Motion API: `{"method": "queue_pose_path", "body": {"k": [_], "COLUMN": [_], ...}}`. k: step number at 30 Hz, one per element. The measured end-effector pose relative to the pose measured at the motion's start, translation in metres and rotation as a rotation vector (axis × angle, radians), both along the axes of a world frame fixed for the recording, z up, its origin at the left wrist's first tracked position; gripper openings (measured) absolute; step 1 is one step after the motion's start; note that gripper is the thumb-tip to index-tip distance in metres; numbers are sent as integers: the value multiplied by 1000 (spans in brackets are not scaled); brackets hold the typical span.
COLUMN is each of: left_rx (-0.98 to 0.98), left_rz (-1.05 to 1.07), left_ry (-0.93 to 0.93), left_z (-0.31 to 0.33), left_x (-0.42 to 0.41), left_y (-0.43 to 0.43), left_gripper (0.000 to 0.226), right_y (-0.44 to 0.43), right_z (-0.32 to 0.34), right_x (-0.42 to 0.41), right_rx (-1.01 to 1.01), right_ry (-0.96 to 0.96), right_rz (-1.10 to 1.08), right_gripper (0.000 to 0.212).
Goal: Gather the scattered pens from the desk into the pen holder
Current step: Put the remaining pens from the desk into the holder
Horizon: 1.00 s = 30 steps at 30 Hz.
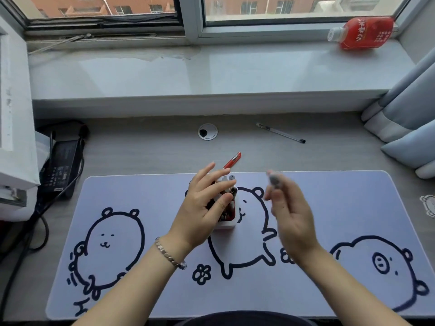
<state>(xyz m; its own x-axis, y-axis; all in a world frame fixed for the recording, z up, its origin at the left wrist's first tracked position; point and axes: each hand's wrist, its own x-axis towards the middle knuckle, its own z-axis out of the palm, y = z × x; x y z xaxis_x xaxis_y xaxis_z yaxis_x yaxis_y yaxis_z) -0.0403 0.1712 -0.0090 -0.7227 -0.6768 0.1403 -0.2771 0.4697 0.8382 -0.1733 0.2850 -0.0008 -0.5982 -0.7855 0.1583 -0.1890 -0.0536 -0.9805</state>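
The white pen holder (226,224) stands mid-way along the cartoon desk mat (329,208), the left hand (207,208) clasped around its top among the pens. Just beside it, the blurred right hand (290,217) pinches a grey pen (273,179). A red pen (232,160) lies behind the holder, and a clear pen (280,133) farther back on the desk (141,147).

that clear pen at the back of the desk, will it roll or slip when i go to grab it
The clear pen looks thin and round, lying flat on the smooth desk, so a nudge may well roll it. It probably stays stiff and light; a pinch at mid-barrel should hold.
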Motion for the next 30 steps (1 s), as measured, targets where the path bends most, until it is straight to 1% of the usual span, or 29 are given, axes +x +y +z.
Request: {"method": "queue_pose_path", "body": {"k": [2,3,4,5,6,7,8,9,11,13,15,16,18,20,21,22,23,25,26,27,28,30], "left_rx": [15,17,18,16,11,7,5,4,7,12,36,58,78,25,-22,-59,-69,-28,-19,-27,-40,-41], "left_rz": [9,14,16,16,12,9,5,3,-3,-12,-14,-19,-59,-114,-135,-145,-147,-130,-116,-100,-84,-67], "left_ry": [1,-2,-7,-12,-15,-18,-22,-25,-35,-39,-30,-22,-34,-95,-132,-171,-206,-221,-204,-191,-185,-174], "left_z": [1,1,1,1,1,1,1,2,2,2,2,3,4,2,1,-2,-2,-3,-3,-3,-3,-1], "left_x": [0,0,0,0,0,0,0,0,0,1,3,5,11,18,21,23,24,23,22,20,19,18], "left_y": [1,1,1,1,1,1,1,1,1,1,1,1,0,-3,-5,-7,-8,-9,-9,-8,-8,-9], "left_gripper": [32,33,34,34,35,36,36,37,37,37,38,40,48,68,79,88,92,88,82,77,73,67], "right_y": [-2,-3,-5,-7,-9,-12,-15,-17,-21,-19,-15,-13,-9,-6,-5,-4,-6,-19,-31,-47,-65,-100], "right_z": [10,16,20,24,26,26,22,17,3,-10,-24,-29,-37,-42,-43,-41,-38,-29,-29,-33,-40,-62], "right_x": [-6,-7,-6,-3,1,7,12,17,27,31,28,27,27,24,21,17,10,-7,-17,-29,-38,-51], "right_rx": [-67,-113,-167,-216,-250,-268,-268,-249,-182,-131,-131,-127,-92,-47,-40,-47,-55,-26,46,156,294,567], "right_ry": [-248,-358,-440,-511,-554,-565,-537,-501,-349,-122,171,278,400,480,496,467,403,314,331,388,480,655], "right_rz": [-51,-53,-50,-35,-19,-6,5,8,39,75,106,113,115,112,120,144,166,98,33,3,27,159], "right_gripper": [13,15,22,28,28,21,10,6,21,32,31,29,26,21,19,20,22,18,16,20,26,38]}}
